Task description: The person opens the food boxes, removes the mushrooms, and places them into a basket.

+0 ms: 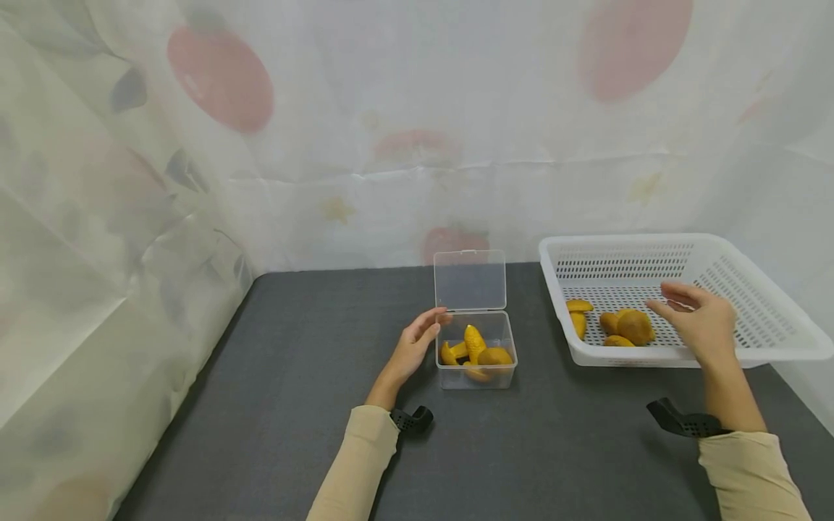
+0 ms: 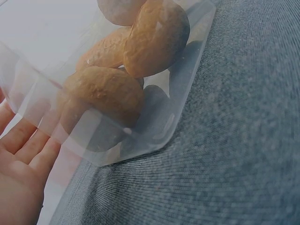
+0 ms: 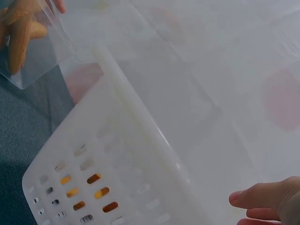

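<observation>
A clear plastic box (image 1: 476, 380) stands on the table with its lid (image 1: 470, 281) raised at the back. Inside lie several yellow-brown lumpy pieces (image 2: 104, 91), rounded or elongated; their exact kind cannot be told. My left hand (image 1: 417, 340) is at the box's left side, its fingers extended along the clear wall. To the right, my right hand (image 1: 706, 318) hovers over a white slotted basket (image 1: 557, 289), thumb and fingers apart and holding nothing. More yellow-brown pieces (image 1: 635, 328) lie in the basket's left part, left of that hand.
The dark grey tabletop (image 1: 313, 376) carries both containers. A pale printed cloth (image 1: 391, 94) hangs behind the table and along its left side. The basket's raised rim (image 3: 140, 117) stands between the right hand and the box.
</observation>
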The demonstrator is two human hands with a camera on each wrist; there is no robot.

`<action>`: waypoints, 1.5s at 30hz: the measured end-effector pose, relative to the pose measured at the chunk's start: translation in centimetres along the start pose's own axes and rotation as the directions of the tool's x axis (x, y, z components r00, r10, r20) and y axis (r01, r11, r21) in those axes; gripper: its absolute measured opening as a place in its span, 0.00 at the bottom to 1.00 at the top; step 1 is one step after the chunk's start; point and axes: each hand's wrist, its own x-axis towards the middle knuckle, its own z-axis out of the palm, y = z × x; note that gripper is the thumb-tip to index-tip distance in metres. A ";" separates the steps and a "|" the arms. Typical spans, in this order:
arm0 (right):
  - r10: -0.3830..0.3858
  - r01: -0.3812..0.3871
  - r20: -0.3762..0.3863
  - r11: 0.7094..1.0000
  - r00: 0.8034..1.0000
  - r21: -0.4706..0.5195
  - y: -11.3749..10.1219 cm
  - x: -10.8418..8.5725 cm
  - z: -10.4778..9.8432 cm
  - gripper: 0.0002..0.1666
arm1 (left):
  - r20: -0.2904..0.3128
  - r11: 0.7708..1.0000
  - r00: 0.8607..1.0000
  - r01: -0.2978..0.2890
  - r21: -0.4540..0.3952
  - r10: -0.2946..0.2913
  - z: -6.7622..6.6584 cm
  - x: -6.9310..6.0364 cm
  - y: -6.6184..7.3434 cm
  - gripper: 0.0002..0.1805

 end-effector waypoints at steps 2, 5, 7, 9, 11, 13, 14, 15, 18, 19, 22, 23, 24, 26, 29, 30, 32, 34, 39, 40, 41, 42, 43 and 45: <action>-0.014 0.014 0.000 1.000 1.000 0.021 -0.2 -0.1 0.1 0.31 | -0.001 1.000 1.000 -0.003 0.004 0.003 0.0 0.0 0.0 0.22; -0.024 0.023 0.014 0.999 1.000 0.043 -0.5 -0.3 0.2 0.31 | -0.005 1.000 1.000 -0.010 0.005 0.010 0.0 0.0 0.1 0.22; -0.030 0.029 0.021 0.999 0.999 0.045 -0.8 -0.4 0.3 0.31 | -0.006 1.000 1.000 -0.013 0.003 0.013 -0.1 0.0 0.1 0.22; -0.045 0.044 0.023 0.998 0.999 0.053 -1.1 -0.5 0.4 0.31 | -0.006 1.000 1.000 -0.016 0.004 0.016 -0.1 0.1 0.0 0.22; -0.070 0.069 0.022 0.996 0.997 0.062 -1.4 -0.6 0.5 0.30 | -0.005 1.000 1.000 -0.015 0.005 0.015 -0.2 0.1 0.0 0.22; -0.090 0.088 0.021 0.993 0.996 0.073 -1.7 -0.8 0.7 0.29 | -0.004 1.000 1.000 -0.009 0.002 0.009 -0.2 0.1 0.0 0.22; -0.102 0.100 0.018 0.992 0.995 0.073 -1.9 -0.8 0.8 0.29 | -0.004 1.000 1.000 -0.008 -0.001 0.008 -0.2 0.0 0.0 0.22; -0.112 0.110 0.019 0.991 0.994 0.075 -2.0 -0.9 0.8 0.28 | -0.003 1.000 1.000 -0.007 -0.004 0.007 -0.2 0.0 0.0 0.22; -0.108 0.105 0.040 0.991 0.993 0.079 -2.6 -1.1 1.0 0.28 | -0.002 1.000 1.000 -0.007 -0.003 0.007 -0.2 0.0 0.1 0.22; -0.111 0.107 0.048 0.991 0.993 0.077 -2.8 -1.2 1.1 0.28 | -0.002 1.000 1.000 -0.008 -0.002 0.008 -0.2 0.0 0.1 0.22; -0.115 0.108 0.080 0.990 0.990 0.087 -3.4 -1.5 1.5 0.27 | -0.003 1.000 1.000 -0.010 0.000 0.010 -0.1 0.1 0.1 0.22; -0.130 0.121 0.084 0.988 0.988 0.097 -3.6 -1.6 1.7 0.27 | -0.003 1.000 1.000 -0.009 -0.001 0.009 -0.1 0.1 0.1 0.22; -0.143 0.134 0.088 0.985 0.986 0.107 -3.8 -1.7 1.9 0.26 | -0.003 1.000 1.000 -0.007 0.000 0.007 -0.2 0.0 0.1 0.22; -0.167 0.154 0.098 0.981 0.981 0.121 -4.2 -1.9 2.2 0.25 | -0.003 1.000 1.000 -0.006 0.001 0.006 -0.2 0.0 0.1 0.22; -0.201 0.186 0.114 0.974 0.973 0.133 -4.8 -2.1 2.7 0.23 | -0.003 1.000 1.000 -0.002 0.004 0.002 -0.2 0.0 0.0 0.22; -0.207 0.191 0.124 0.973 0.971 0.132 -5.0 -2.2 2.8 0.23 | -0.003 1.000 1.000 -0.002 0.005 0.002 -0.1 0.0 0.0 0.22; -0.224 0.205 0.142 0.969 0.964 0.140 -5.4 -2.3 3.1 0.23 | -0.004 1.000 1.000 0.000 0.007 0.000 -0.1 0.0 0.1 0.22; -0.244 0.220 0.160 0.963 0.956 0.153 -5.8 -2.5 3.3 0.23 | -0.005 1.000 1.000 0.001 0.006 -0.001 -0.1 0.1 0.0 0.22; -0.298 0.265 0.182 0.946 0.937 0.185 -6.5 -2.9 4.0 0.20 | -0.005 1.000 1.000 0.006 0.007 -0.006 -0.1 0.0 0.1 0.22; -0.305 0.272 0.183 0.944 0.935 0.185 -6.6 -2.9 4.1 0.20 | -0.004 1.000 1.000 0.008 0.006 -0.008 -0.1 0.0 0.1 0.22; -0.311 0.278 0.187 0.943 0.932 0.184 -6.7 -3.0 4.3 0.19 | -0.003 1.000 1.000 0.009 0.006 -0.009 -0.1 0.0 0.1 0.23; -0.315 0.281 0.193 0.942 0.929 0.180 -6.8 -3.1 4.4 0.19 | -0.003 1.000 1.000 0.011 0.002 -0.011 -0.1 0.0 0.1 0.23; -0.313 0.278 0.204 0.943 0.928 0.182 -6.9 -3.1 4.6 0.19 | -0.001 1.000 1.000 0.013 -0.001 -0.013 -0.1 0.0 0.0 0.23; -0.319 0.286 0.215 0.943 0.923 0.173 -7.1 -3.3 4.9 0.18 | 0.000 1.000 1.000 0.011 -0.001 -0.011 -0.1 -0.1 0.0 0.23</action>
